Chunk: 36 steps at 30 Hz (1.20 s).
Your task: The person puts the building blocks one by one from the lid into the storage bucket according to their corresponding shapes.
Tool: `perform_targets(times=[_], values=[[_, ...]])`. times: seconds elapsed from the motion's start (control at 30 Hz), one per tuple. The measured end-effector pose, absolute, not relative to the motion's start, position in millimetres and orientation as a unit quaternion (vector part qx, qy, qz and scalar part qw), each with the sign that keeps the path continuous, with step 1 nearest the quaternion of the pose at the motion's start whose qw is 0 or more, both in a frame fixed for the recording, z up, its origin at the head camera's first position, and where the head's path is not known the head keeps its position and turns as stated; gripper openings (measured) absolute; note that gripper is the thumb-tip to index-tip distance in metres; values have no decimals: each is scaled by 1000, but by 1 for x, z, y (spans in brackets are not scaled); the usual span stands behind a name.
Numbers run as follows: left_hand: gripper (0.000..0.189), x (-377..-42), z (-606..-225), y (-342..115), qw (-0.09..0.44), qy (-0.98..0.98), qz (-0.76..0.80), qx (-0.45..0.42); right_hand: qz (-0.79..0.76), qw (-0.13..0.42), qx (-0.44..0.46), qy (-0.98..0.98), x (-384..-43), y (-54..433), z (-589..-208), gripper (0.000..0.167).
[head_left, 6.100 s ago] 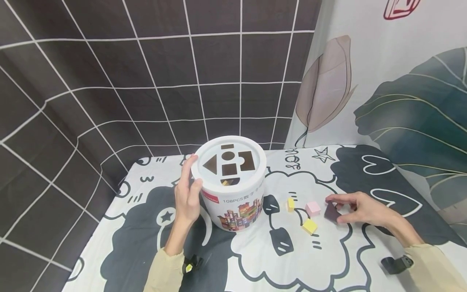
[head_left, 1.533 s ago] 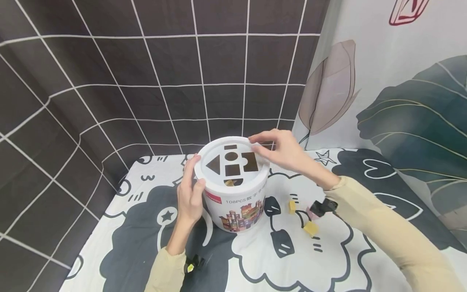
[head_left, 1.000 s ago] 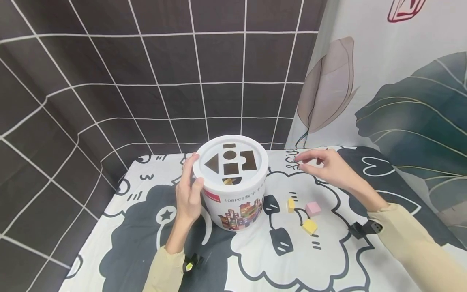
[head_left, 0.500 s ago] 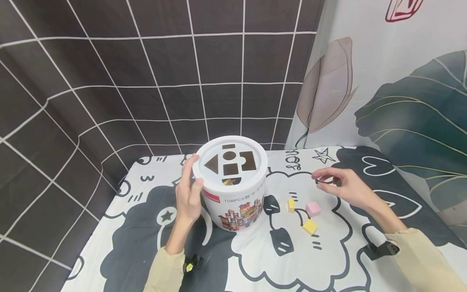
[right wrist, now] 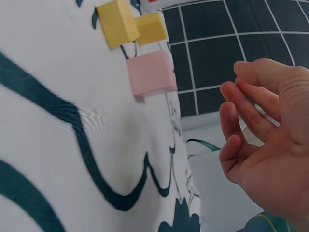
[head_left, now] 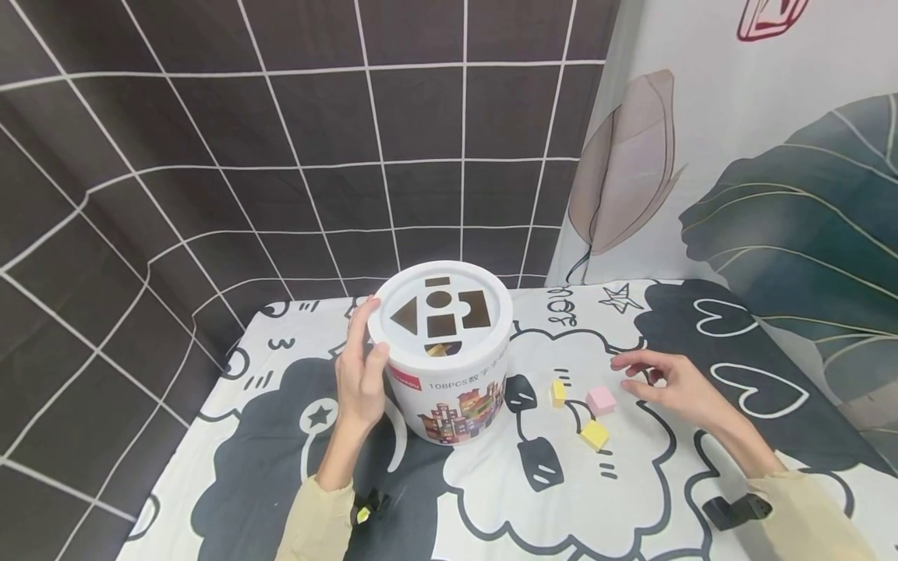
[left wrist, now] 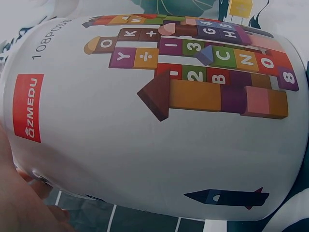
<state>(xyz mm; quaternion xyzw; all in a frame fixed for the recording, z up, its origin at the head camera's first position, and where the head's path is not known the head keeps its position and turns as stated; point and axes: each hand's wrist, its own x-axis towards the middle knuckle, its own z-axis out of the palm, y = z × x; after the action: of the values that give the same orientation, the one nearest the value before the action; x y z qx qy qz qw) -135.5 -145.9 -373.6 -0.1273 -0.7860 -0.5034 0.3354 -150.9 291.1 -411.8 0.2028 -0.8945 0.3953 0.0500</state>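
Note:
A white bucket (head_left: 449, 382) with a printed block picture stands upright on the cloth. Its white lid (head_left: 404, 340) has several cut-out holes of different shapes. My left hand (head_left: 361, 382) holds the bucket's left side at the lid rim, thumb on the near side and fingers round the far side. In the left wrist view the bucket's printed wall (left wrist: 120, 145) fills most of the picture. My right hand (head_left: 677, 386) hovers with loosely bent fingers and nothing in them, just right of a pink block (head_left: 600, 400). Two yellow blocks (head_left: 594, 435) lie close by.
A patterned black and white cloth (head_left: 491, 499) covers the table. Behind the bucket hangs a dark grid-patterned curtain (head_left: 421, 195), with a leaf-printed white one (head_left: 701, 140) at the right. Something yellow shows through the lid's front hole.
My right hand held a dark block at first, then was over the lid. It has since come back right and down, empty, beside the pink block. The left hand and bucket stay put.

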Motion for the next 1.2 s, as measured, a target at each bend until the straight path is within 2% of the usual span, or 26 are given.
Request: perform_targets(times=[0.43,0.83,1.2], values=[[58,-136,-373,-146,338,-784,-503,-133,413,4,204,-888,-148,297,-433,38],[57,-134,-373,-145,341,-784,-502,-130,435,-9,207,-876,-148,294,-448,45],[57,-135,-374,-146,342,-781,-506,-134,418,-27,196,-887,-149,291,-450,44]])
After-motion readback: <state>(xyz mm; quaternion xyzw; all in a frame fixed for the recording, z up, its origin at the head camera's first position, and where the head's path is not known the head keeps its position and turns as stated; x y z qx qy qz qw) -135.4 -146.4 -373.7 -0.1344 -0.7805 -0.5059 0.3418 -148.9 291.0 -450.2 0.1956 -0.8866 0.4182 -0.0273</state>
